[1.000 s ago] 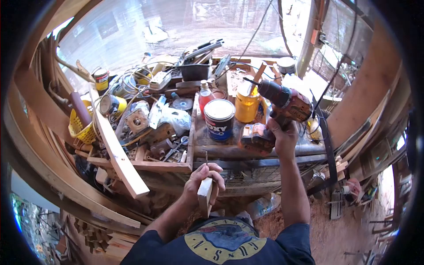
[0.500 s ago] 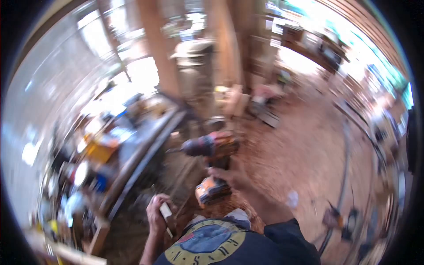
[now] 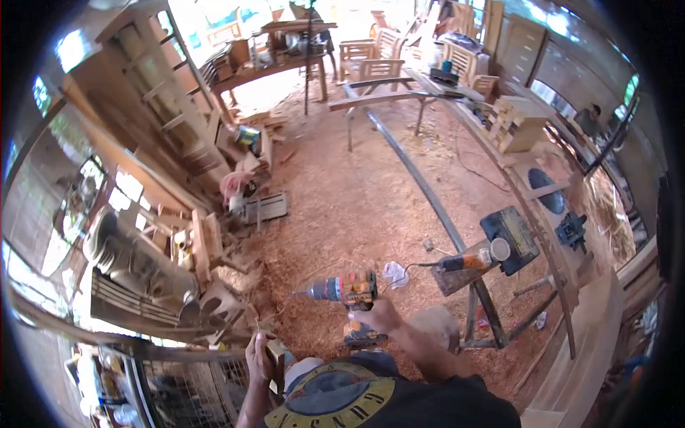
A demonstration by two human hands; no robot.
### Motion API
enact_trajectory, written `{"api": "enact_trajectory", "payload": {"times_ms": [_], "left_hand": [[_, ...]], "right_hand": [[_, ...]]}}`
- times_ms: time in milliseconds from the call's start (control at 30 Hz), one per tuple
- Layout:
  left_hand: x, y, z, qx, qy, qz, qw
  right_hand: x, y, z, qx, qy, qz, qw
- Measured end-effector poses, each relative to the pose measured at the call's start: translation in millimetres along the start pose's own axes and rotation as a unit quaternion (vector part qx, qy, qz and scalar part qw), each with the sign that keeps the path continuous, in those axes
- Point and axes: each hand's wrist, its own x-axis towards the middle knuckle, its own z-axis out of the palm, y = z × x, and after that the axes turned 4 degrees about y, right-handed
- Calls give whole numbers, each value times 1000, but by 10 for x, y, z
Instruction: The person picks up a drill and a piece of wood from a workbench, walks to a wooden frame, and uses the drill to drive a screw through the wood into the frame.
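My right hand (image 3: 384, 316) is closed around the grip of an orange and black cordless drill (image 3: 349, 289). The drill lies sideways in view, its bit end pointing left, with the battery below my fingers. Lower left, my left hand (image 3: 261, 360) is closed on a small pale wood piece (image 3: 275, 348), partly hidden by my fingers and palm. Something thin shows at the fingertips, too small to name. Both hands are in front of my dark shirt, the drill apart from the wood piece.
An angle grinder (image 3: 467, 260) rests on a metal stand at right, beside a black case (image 3: 509, 240). A long metal bar (image 3: 414, 175) crosses the shavings-covered floor (image 3: 335, 192). Boards (image 3: 581, 357) lie at lower right; a power tool (image 3: 260, 208) stands left. Another person (image 3: 589, 120) is far right.
My view has swung right, away from the cluttered bench and towards the open floor and metal stand. The drill remains in my right hand and the wood piece in my left.
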Motion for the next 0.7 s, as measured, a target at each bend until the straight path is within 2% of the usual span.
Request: {"api": "enact_trajectory", "payload": {"times_ms": [100,233,267,367,500,533,633,667,700], "left_hand": [[413,74,400,27,-50,22,998],[979,132,795,55,-94,0,994],[1128,177,872,61,-116,-15,991],[1605,197,1202,56,-126,-8,990],[2419,147,1593,84,-149,-9,985],[2554,414,1759,93,-160,11,983],[3432,188,2029,95,-177,-10,980],[3734,137,2146,108,-172,19,979],[4005,247,2245,116,-188,5,975]], "right_hand": [[42,235,-306,8,56,1,998],[261,337,-550,-3,91,51,995],[371,433,-574,30,112,11,993],[710,491,-709,21,138,40,989],[1459,621,-893,99,161,33,981],[1679,636,-963,124,161,49,978],[2480,602,-1165,187,180,72,963],[2753,558,-1207,203,194,68,957],[2981,505,-1236,218,205,70,952]]}}
